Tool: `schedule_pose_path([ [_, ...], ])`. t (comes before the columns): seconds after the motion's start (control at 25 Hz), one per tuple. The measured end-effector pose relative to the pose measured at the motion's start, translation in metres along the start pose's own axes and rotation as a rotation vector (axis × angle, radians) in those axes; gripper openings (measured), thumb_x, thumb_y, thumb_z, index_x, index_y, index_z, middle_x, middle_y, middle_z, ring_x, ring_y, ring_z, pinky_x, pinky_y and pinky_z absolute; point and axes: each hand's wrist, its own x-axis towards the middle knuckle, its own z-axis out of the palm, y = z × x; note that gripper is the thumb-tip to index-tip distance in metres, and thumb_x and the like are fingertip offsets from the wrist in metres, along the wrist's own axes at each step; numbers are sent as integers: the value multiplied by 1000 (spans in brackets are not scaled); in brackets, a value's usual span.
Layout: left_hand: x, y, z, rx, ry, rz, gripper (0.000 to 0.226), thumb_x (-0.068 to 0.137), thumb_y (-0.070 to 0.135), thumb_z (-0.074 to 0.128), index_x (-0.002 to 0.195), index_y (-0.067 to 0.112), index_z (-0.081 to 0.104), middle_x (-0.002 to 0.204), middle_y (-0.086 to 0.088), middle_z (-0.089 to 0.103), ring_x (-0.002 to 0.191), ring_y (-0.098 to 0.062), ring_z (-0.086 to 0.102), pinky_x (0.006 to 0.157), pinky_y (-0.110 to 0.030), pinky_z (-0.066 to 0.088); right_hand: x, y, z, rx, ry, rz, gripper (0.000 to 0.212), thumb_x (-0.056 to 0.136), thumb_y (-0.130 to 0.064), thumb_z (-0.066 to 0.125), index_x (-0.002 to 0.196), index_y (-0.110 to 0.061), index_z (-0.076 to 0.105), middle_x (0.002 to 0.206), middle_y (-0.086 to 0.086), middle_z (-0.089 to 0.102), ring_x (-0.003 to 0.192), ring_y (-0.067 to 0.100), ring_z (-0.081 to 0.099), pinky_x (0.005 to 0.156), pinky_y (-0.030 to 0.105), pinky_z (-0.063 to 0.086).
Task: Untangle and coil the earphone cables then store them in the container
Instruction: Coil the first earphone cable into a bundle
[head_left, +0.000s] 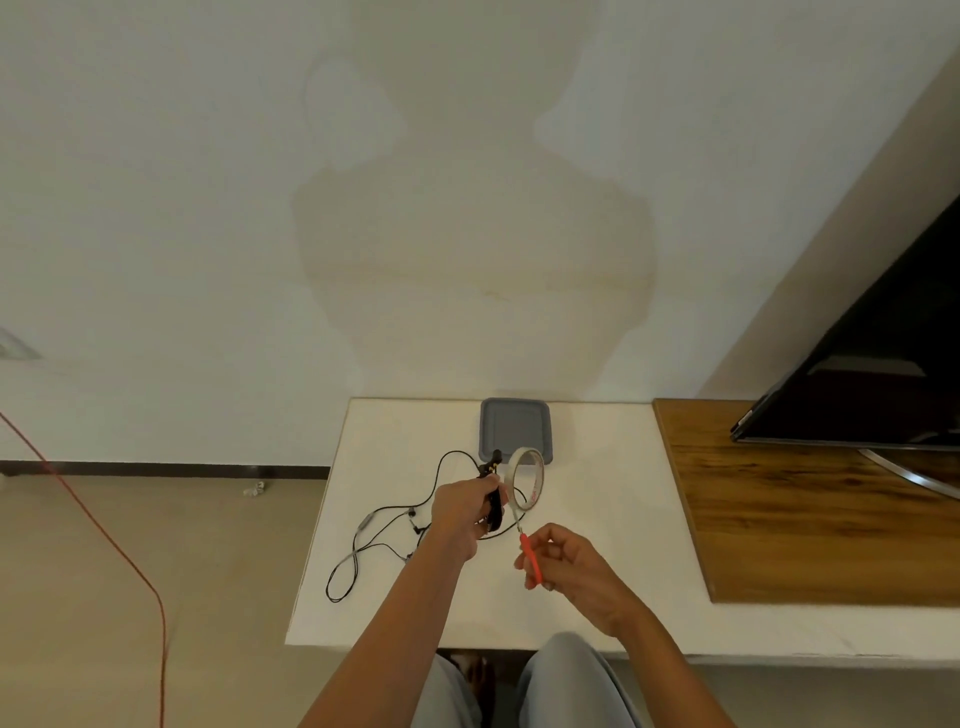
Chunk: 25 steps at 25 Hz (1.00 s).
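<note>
My left hand (460, 512) grips a coiled black earphone bundle (494, 501) and the roll of whitish tape (525, 478), held upright above the white table (597, 519). A strip of tape runs from the roll down to a red-handled cutter (531, 557) in my right hand (569, 566). A second black earphone cable (374, 540) lies loose on the table to the left, with loops trailing toward the front-left. The grey container (514, 428) sits at the table's back edge, just behind the tape roll, and looks empty.
A wooden board (805, 499) lies on the right of the table, with a dark TV screen (872, 374) and its metal stand on it. A red cord (114, 545) runs across the floor at left. My knees show below the table's front edge.
</note>
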Motion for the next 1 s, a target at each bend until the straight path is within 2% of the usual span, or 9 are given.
schedule_pose_path([
  [0.12, -4, 0, -6, 95, 15, 54, 14, 82, 13, 69, 80, 0, 72, 67, -9, 67, 67, -22, 58, 67, -33, 46, 1, -2, 4, 63, -16, 49, 17, 85, -6, 63, 100, 2, 60, 97, 19, 69, 75, 23, 61, 76, 36, 42],
  [0.28, -2, -6, -9, 226, 21, 64, 16, 81, 15, 68, 75, 1, 72, 55, -4, 55, 52, -17, 43, 52, -27, 36, 2, 3, 8, 150, -3, 116, 10, 90, -10, 59, 96, -2, 60, 98, 19, 69, 73, 19, 58, 75, 33, 43],
  [0.4, 2, -12, -7, 204, 20, 49, 15, 81, 16, 70, 77, 1, 71, 59, -6, 59, 55, -19, 46, 54, -29, 38, 6, 12, 9, 262, 17, 137, 13, 92, -15, 58, 97, -2, 58, 98, 18, 68, 71, 17, 57, 70, 27, 44],
  [0.52, 6, -18, -4, 172, -15, 60, 13, 83, 14, 70, 76, 4, 71, 72, -12, 69, 68, -22, 57, 65, -32, 45, 11, 19, 8, 384, 32, 138, 16, 91, -15, 58, 100, -1, 58, 98, 18, 68, 70, 17, 57, 69, 25, 47],
  [0.72, 18, -28, 7, 169, -42, 61, 12, 84, 12, 68, 86, 0, 72, 85, -13, 74, 74, -21, 66, 68, -28, 50, 25, 35, 4, 573, 79, 147, 33, 78, -21, 66, 102, 0, 59, 98, 20, 67, 70, 19, 57, 64, 25, 48],
  [0.84, 26, -37, 17, 108, -47, 25, 16, 83, 12, 69, 87, -2, 71, 89, -16, 74, 81, -24, 67, 77, -34, 50, 31, 47, 1, 720, 92, 131, 48, 64, -30, 85, 97, -2, 64, 99, 23, 67, 72, 20, 57, 63, 25, 49],
  [0.92, 29, -41, 23, 69, -30, -7, 14, 83, 13, 69, 83, -1, 72, 86, -18, 72, 78, -26, 61, 75, -36, 49, 33, 52, 0, 766, 96, 121, 59, 51, -34, 92, 94, -4, 65, 99, 22, 68, 73, 19, 57, 64, 24, 50],
  [1.0, 33, -46, 29, 49, -18, -36, 14, 84, 13, 68, 83, -1, 72, 85, -20, 68, 76, -27, 57, 70, -35, 49, 35, 56, -4, 779, 114, 111, 63, 48, -35, 93, 94, -4, 64, 98, 21, 68, 72, 18, 58, 64, 23, 50],
])
